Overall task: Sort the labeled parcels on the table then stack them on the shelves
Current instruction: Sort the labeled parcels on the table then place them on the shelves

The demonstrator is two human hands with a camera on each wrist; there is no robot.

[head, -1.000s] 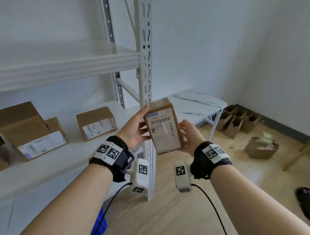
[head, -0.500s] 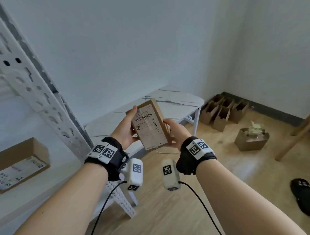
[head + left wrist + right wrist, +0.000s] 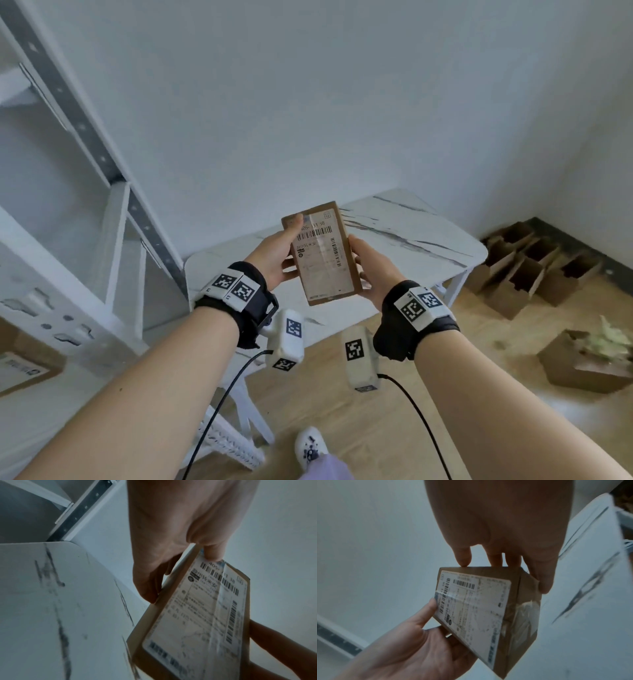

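Observation:
A small brown cardboard parcel [image 3: 323, 255] with a white barcode label facing me is held in the air between both hands, above the white marble-pattern table [image 3: 411, 233]. My left hand [image 3: 279, 255] grips its left edge, thumb on the label's top corner and fingers behind. My right hand [image 3: 371, 263] holds the right edge with the fingers wrapped behind. The left wrist view shows the label [image 3: 202, 609] close up under the thumb. In the right wrist view the parcel [image 3: 481, 605] is tilted, its taped end facing the camera. The table's top is otherwise bare.
The white metal shelf rack [image 3: 85, 192] stands at the left, with one labeled box [image 3: 24, 366] on its shelf at the left edge. Several open cardboard boxes [image 3: 534, 263] sit on the wooden floor by the right wall. My shoe [image 3: 310, 448] shows below.
The view has swung right, away from the shelf boxes toward the table. The parcel stays in both hands and now hangs over the table instead of in front of the rack post.

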